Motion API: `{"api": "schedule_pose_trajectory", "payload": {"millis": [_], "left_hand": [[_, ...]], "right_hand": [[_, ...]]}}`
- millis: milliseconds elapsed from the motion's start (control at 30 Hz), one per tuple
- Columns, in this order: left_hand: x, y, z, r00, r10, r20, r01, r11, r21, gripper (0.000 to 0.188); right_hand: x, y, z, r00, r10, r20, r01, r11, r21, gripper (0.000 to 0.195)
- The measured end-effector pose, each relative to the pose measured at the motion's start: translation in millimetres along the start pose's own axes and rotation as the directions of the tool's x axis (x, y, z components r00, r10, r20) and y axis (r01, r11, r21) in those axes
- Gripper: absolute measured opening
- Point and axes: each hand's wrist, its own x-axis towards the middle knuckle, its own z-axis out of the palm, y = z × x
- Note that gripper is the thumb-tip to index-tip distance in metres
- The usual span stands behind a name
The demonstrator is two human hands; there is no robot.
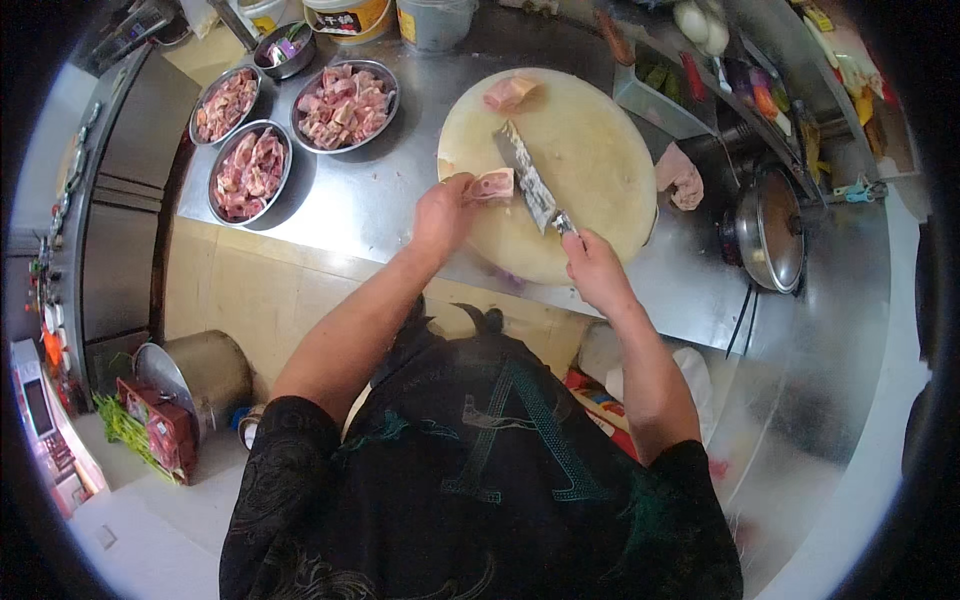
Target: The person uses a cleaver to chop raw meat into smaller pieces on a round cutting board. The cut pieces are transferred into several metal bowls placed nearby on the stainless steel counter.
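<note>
My left hand (444,217) grips one end of a piece of raw meat (493,185), its cut face showing a round bone, over the left part of a round cutting board (600,165). In my right hand (598,271) is the handle of a cleaver (527,176). Its smeared blade points away from me, just right of the held meat. A second chunk of raw meat (513,93) lies at the board's far edge, beyond the blade tip.
Steel bowls of cut raw meat (345,107) (250,174) (226,103) stand left on the steel counter (337,206). Plastic tubs (437,22) line the back. Right of the board are a crumpled pink cloth (680,177), a lidded pan (776,229) and a bin of vegetables (664,86).
</note>
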Motion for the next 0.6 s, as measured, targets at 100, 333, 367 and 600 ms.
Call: {"api": "schedule_pose_trajectory", "payload": {"millis": [100,333,367,600], "left_hand": [[7.4,-6.2,0.0,0.999,0.032,0.018,-0.033,0.999,0.017,0.025],[10.0,-1.5,5.8,0.999,0.033,0.044,-0.032,0.999,-0.020,0.019],[3.7,-2.0,5.1,0.997,0.017,0.071,-0.017,1.000,0.007,0.019],[-0.7,0.5,13.6,1.000,0.028,-0.004,-0.028,0.999,0.016,0.016]], "right_hand": [[-23.7,-82.0,-38.5,0.966,-0.186,-0.180,0.200,0.978,0.065,0.031],[-13.8,-22.3,28.9,0.952,-0.210,-0.222,0.202,0.978,-0.059,0.030],[-2.2,2.8,36.0,0.996,0.084,-0.037,-0.088,0.989,-0.115,0.033],[0.4,-20.5,-12.8,1.000,-0.011,-0.018,0.012,0.999,0.034,0.037]]}}
